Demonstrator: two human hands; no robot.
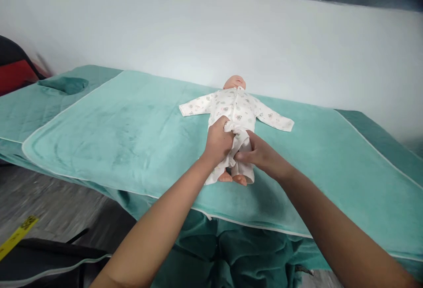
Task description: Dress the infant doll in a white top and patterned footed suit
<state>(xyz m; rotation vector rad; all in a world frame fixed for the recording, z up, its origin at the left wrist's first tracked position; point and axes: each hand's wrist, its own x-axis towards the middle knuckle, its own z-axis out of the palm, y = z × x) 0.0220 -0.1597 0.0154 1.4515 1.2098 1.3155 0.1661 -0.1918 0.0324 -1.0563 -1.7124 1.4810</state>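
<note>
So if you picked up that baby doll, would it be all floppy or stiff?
A bit of both, I think. The baby doll's head looks smooth and solid, so it probably won't squash. The sleeves lie flat with no hands showing, so they may flop. The white cloth bunches softly by both hands, so it'd likely crumple.

Both bare arms reach forward and come near to each other. The left hand (220,140) is closed in grip; the right hand (253,150) bends inward, its fingers partly hidden.
</note>
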